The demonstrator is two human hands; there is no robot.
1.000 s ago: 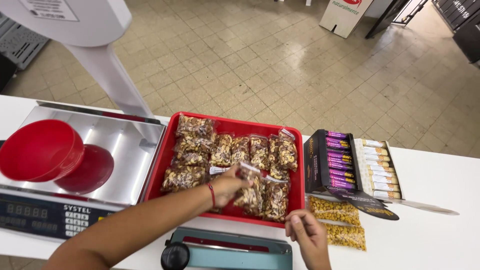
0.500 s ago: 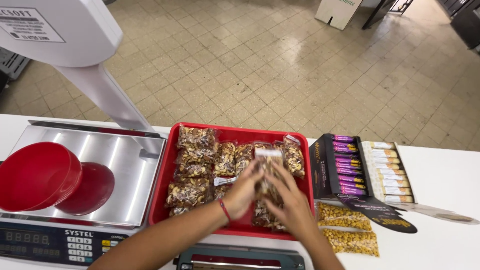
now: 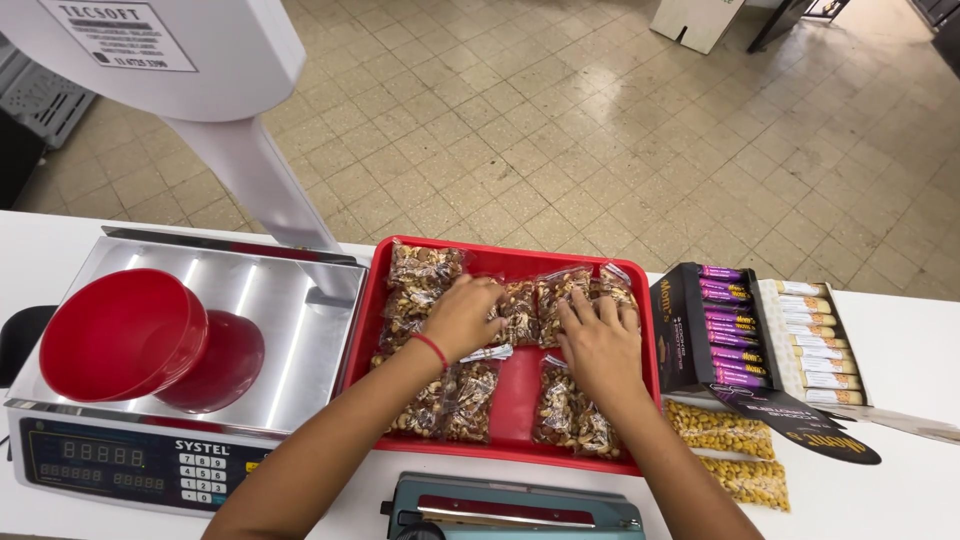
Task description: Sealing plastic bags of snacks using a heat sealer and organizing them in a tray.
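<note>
A red tray (image 3: 512,262) on the white counter holds several clear bags of mixed nuts (image 3: 428,272). My left hand (image 3: 462,316), with a red band on its wrist, lies flat on the bags in the tray's middle. Beside it, my right hand (image 3: 598,346) presses with spread fingers on the bags at the tray's right side. More nut bags (image 3: 570,412) lie along the tray's near edge in front of both hands. Neither hand has a bag lifted.
A steel weighing scale (image 3: 150,400) with a red bowl (image 3: 118,334) stands at the left. An open black box of snack bars (image 3: 728,326) and two bags of yellow nuts (image 3: 722,428) lie at the right. A teal heat sealer (image 3: 515,508) sits at the near edge.
My right hand came from the counter's near edge up into the tray. Both hands now rest flat on the bags; the bag my left hand held up is down.
</note>
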